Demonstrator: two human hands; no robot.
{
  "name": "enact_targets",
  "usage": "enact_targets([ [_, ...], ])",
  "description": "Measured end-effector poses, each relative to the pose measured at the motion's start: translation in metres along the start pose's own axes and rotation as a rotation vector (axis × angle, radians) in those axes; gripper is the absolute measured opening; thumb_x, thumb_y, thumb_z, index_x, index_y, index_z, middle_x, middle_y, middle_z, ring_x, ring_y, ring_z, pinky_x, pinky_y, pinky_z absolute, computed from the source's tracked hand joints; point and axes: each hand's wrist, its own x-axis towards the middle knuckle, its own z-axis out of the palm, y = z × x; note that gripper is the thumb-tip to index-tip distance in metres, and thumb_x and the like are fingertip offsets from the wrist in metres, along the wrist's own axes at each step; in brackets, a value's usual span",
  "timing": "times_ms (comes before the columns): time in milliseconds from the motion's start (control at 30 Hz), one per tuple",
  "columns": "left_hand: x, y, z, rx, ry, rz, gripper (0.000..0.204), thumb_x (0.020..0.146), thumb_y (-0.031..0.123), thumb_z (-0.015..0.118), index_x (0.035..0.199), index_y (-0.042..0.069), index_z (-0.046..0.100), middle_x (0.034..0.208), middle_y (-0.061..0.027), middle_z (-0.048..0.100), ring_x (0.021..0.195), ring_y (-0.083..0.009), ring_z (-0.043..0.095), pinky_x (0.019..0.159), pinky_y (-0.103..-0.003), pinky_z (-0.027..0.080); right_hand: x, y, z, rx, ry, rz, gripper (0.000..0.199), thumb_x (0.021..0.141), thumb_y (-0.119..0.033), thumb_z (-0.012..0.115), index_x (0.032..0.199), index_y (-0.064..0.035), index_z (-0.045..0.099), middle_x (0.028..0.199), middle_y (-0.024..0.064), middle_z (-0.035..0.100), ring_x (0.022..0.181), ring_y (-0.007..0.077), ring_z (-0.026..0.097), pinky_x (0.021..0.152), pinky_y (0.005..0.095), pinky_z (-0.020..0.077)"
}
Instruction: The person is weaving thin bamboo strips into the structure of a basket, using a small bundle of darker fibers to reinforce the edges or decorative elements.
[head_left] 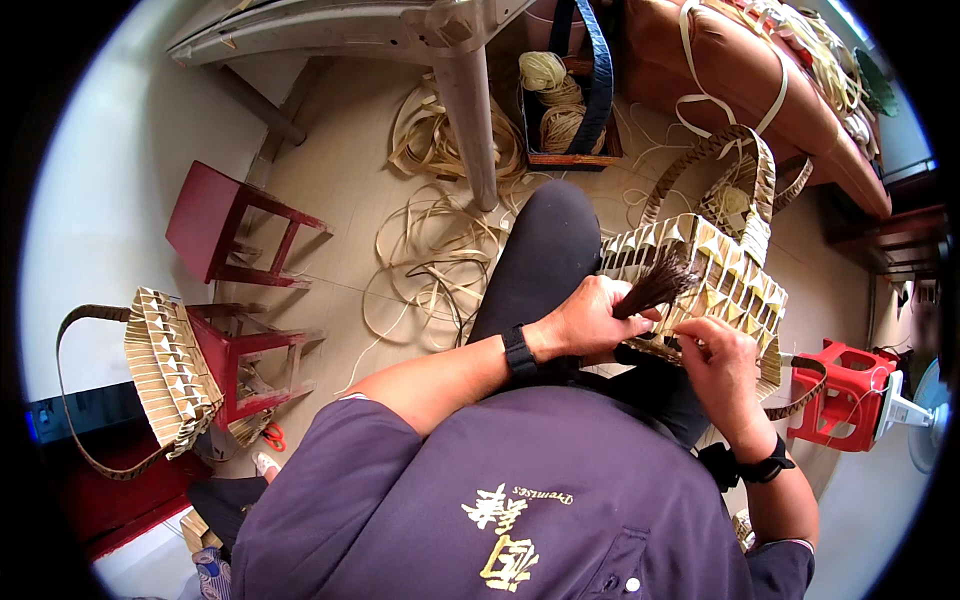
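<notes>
A woven basket (735, 275) of tan and pale strips, with a tall arched handle (765, 180), is tilted against my lap on the right. My left hand (590, 318) is closed around a dark brown, brush-like bundle of fibres (660, 283), whose loose ends fan out over the basket's side. Close beside it, my right hand (722, 362) has its thumb and fingers pinched together at the basket's near edge. Whatever thin piece is between those fingertips is too small to make out.
Loose coils of pale strip (440, 130) lie on the floor ahead, near a table leg (478, 130). A box-shaped basket (575, 157) holds wound strips. Dark red wooden stools (215, 225) and another woven basket (170, 370) stand left; a red plastic stool (840, 395) and fan (930, 415) are right.
</notes>
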Motion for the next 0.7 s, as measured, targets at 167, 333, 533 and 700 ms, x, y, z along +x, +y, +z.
enact_targets([
  [167, 0.001, -0.003, 0.005, -0.02, -0.043, -0.062, 0.017, 0.093, 0.017, 0.074, 0.094, 0.0, 0.075, 0.078, -0.0004, 0.071, 0.075, -0.0044, 0.06, 0.072, -0.028, 0.053, -0.002, 0.008, 0.009, -0.07, 0.062, -0.118, 0.01, 0.085, -0.002, 0.07, 0.092, -0.0075, 0.074, 0.082, 0.012, 0.065, 0.069, 0.0341, 0.067, 0.063, 0.0409, 0.0535],
  [333, -0.003, 0.005, 0.004, -0.107, 0.004, -0.058, 0.022, 0.094, 0.02, 0.073, 0.089, -0.001, 0.071, 0.065, 0.0021, 0.06, 0.064, -0.0041, 0.051, 0.06, -0.029, 0.048, -0.004, -0.002, -0.009, -0.304, 0.027, -0.108, 0.004, 0.085, -0.006, 0.068, 0.087, -0.007, 0.071, 0.082, 0.012, 0.064, 0.069, 0.0357, 0.067, 0.063, 0.0446, 0.0531],
  [533, -0.001, -0.001, 0.007, 0.037, -0.024, -0.027, 0.022, 0.093, 0.017, 0.072, 0.084, -0.002, 0.067, 0.06, 0.0004, 0.055, 0.06, -0.0058, 0.048, 0.057, -0.031, 0.045, 0.003, -0.011, -0.003, -0.387, -0.059, -0.095, 0.007, 0.085, -0.007, 0.064, 0.078, -0.0053, 0.064, 0.084, 0.0151, 0.064, 0.071, 0.0393, 0.067, 0.065, 0.0487, 0.0543],
  [700, -0.001, -0.008, 0.008, -0.07, 0.01, -0.003, 0.022, 0.092, 0.019, 0.073, 0.087, -0.002, 0.069, 0.06, -0.0002, 0.056, 0.06, -0.0057, 0.048, 0.058, -0.031, 0.046, 0.008, -0.006, 0.011, -0.208, -0.039, -0.084, 0.004, 0.085, -0.004, 0.065, 0.082, -0.0018, 0.068, 0.083, 0.0176, 0.066, 0.078, 0.0394, 0.067, 0.071, 0.0471, 0.0545],
])
